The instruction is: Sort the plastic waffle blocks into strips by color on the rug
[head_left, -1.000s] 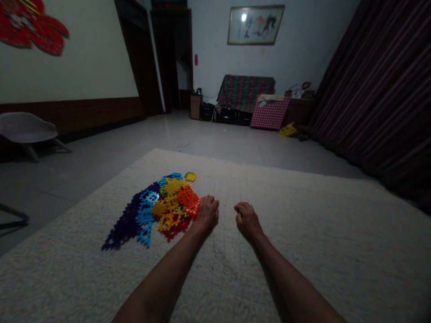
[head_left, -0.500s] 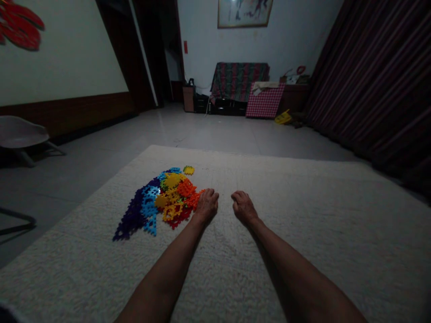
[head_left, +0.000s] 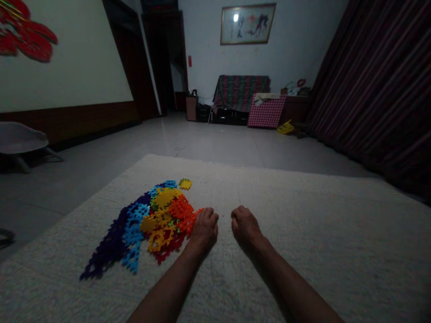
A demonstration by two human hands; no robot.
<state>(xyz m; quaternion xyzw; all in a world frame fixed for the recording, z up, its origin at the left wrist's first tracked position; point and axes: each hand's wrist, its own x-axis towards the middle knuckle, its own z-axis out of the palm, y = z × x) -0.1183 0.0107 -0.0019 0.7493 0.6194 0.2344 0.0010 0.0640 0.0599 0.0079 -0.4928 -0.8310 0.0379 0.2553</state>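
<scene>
My left hand (head_left: pixel 205 226) rests on the pale mat with its fingers curled in and no object showing in them. Its outer side lies against the orange notched pieces (head_left: pixel 182 208) at the edge of a pile, or just over them. A short gap to the right, my right hand (head_left: pixel 246 223) is down on the mat, fingers likewise curled, with nothing visible in it. The pile of flat plastic interlocking pieces also holds dark purple (head_left: pixel 112 242), light blue (head_left: pixel 134 231), yellow (head_left: pixel 164 198) and red (head_left: pixel 168 249) ones. One yellow-green round piece (head_left: pixel 185 184) lies apart behind the pile.
The quilted mat (head_left: pixel 303 251) covers the floor under both arms. A low chair (head_left: pixel 22 139) stands on the tiles at left. Along the far wall are a cloth-covered cabinet (head_left: pixel 240 92), a checked cloth (head_left: pixel 267 112) and a yellow object (head_left: pixel 285 128). A dark striped curtain (head_left: pixel 367 98) hangs at right.
The camera view has tilted up, so everything sits lower in the picture and the pile appears larger. Both hands keep about the same place and pose on the mat.
</scene>
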